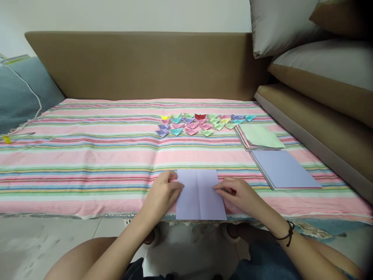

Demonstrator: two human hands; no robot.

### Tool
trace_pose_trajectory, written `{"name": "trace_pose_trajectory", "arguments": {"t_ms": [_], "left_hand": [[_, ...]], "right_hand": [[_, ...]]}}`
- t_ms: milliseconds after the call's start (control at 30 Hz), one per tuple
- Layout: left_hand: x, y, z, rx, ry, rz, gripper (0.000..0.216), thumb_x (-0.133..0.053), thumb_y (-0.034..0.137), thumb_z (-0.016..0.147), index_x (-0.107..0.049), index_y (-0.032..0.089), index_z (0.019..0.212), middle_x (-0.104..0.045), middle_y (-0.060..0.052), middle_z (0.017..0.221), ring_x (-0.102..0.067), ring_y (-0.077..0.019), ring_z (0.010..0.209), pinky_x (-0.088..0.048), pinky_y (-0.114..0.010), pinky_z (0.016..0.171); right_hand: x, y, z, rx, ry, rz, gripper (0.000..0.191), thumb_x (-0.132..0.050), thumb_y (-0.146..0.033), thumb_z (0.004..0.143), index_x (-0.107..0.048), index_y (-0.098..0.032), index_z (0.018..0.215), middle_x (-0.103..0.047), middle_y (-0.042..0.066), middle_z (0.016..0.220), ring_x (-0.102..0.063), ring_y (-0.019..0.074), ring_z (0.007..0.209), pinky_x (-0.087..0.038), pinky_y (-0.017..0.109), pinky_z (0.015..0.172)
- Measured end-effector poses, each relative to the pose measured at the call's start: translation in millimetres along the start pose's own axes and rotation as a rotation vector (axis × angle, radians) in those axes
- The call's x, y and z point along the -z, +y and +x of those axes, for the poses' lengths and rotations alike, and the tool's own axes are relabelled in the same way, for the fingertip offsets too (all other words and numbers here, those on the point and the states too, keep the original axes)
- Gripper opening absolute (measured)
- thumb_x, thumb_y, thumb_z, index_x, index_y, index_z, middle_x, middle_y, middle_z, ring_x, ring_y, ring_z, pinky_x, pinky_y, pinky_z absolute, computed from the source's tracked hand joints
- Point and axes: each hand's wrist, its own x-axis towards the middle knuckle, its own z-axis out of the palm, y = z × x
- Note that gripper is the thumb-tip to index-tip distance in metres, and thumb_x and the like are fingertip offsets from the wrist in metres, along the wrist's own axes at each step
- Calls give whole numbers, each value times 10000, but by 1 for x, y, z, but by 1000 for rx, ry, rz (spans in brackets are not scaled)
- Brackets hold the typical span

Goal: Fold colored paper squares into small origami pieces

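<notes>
A: Found the purple sheet (188,198) where?
B: Lay at the near edge of the striped cloth (87,159), pinched at its left side by the left hand (163,189), at its right by the right hand (237,190)
A: Got how far?
B: Showed one middle crease, no other clear fold; beyond, noted rows of finished-looking paper boats (191,131)
A: Left what unfolded?
B: Saw a green-topped stack (262,136) and purple-topped stack (287,169) lying flat

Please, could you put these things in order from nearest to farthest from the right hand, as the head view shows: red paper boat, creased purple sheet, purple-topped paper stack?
From the right hand:
1. Creased purple sheet: at the hand, on its left side.
2. Purple-topped paper stack: to the right.
3. Red paper boat: far back, to the left.
</notes>
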Motion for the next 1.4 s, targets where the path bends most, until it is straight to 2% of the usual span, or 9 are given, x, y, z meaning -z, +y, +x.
{"name": "trace_pose_trajectory", "arguments": {"t_ms": [167, 333, 467, 600, 767, 1033, 1167, 1300, 1400], "left_hand": [[16, 0, -14, -273, -199, 185, 469, -439, 37, 767, -549, 232, 1179, -434, -50, 1353, -366, -271, 1225, -355, -467, 978], [12, -3, -22, -452, -327, 244, 661, -446, 24, 729, -350, 223, 1351, -319, -7, 1452, -176, -254, 1357, -177, -484, 1109], [-4, -4, -21, -514, -339, 290, 782, -546, 78, 725, -208, 241, 1411, -281, -50, 1469, -268, -271, 1320, -165, -495, 1102], [-12, -1, -13, -494, -330, 230, 758, -632, 202, 727, -270, 252, 1391, -383, -80, 1403, -384, -294, 1210, -234, -508, 1049], [-8, -4, -8, -390, -239, 42, 510, -465, 84, 803, -450, 254, 1283, -537, -53, 1261, -439, -251, 1119, -339, -441, 948], [-17, -11, -7, 115, 76, -273, 325, -585, 233, 804, -542, 250, 1126, -666, -26, 899, -560, -217, 922, -422, -375, 825], [-27, -1, -1, 308, 180, -331, 396, -575, 316, 822, -432, 211, 1176, -641, -10, 777, -594, -196, 801, -439, -373, 794], [-29, 10, 5, 206, 336, -10, 353, -474, 206, 862, -421, 175, 1210, -598, -111, 1039, -542, -247, 974, -417, -414, 822], [-34, 20, 7, -167, 272, 297, 369, -368, 77, 865, -493, 176, 1198, -531, -111, 1254, -455, -271, 1157, -357, -430, 923]], "right_hand": [[9, 4, -11, 278, -6, -228, 350, -439, -97, 821, -630, -223, 1087, -582, 110, 1026, -542, 230, 972, -488, 384, 780], [12, 6, -20, 378, -75, -317, 415, -472, -92, 781, -546, -199, 1175, -528, 95, 1260, -374, 253, 1255, -369, 466, 1014], [8, 8, -22, 387, -147, -394, 582, -556, -127, 718, -455, -244, 1279, -460, 76, 1333, -313, 278, 1291, -290, 525, 1054], [-6, 10, -21, 387, -99, -455, 711, -602, -95, 646, -431, -305, 1302, -435, 77, 1316, -317, 314, 1262, -234, 587, 1048], [-14, 12, -18, 386, 9, -392, 575, -561, -67, 698, -523, -284, 1229, -511, 96, 1198, -376, 307, 1194, -280, 584, 1007], [-12, 15, -6, 158, 215, -12, 142, -561, -230, 816, -694, -266, 781, -604, 67, 1010, -478, 265, 1059, -411, 463, 885], [-17, 8, 6, -56, 338, 74, 355, -561, -315, 821, -537, -202, 485, -604, 67, 855, -508, 253, 958, -430, 416, 804], [-19, 5, 15, -173, 372, 72, 335, -605, -327, 780, -508, -206, 482, -579, 40, 748, -512, 240, 888, -409, 400, 793], [-21, 5, 18, -187, 370, 43, 326, -626, -304, 760, -505, -206, 474, -582, 32, 726, -510, 235, 865, -396, 401, 798]]}}
